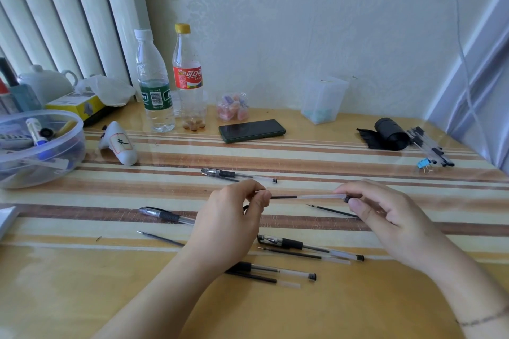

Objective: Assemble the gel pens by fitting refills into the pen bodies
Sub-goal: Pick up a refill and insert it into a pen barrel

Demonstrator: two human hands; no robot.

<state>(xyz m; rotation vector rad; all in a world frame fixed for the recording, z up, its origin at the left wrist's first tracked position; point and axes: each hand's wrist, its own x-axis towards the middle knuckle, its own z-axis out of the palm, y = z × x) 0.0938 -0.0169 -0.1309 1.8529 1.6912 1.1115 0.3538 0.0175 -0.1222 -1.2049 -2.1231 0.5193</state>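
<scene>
Striped bench point(358, 157) holds loose parts; your left hand point(228, 226) pinches the refill point(283, 197), your right hand point(385, 209) pinches the body point(322, 196), aligned for sliding in.

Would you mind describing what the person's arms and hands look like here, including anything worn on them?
Both forearms are bare with no sleeves in view, and neither the left hand nor the right hand wears a glove or ring that shows. A thin dark bracelet circles the right forearm near the picture's edge. The fingernails look short and unpainted.
</scene>
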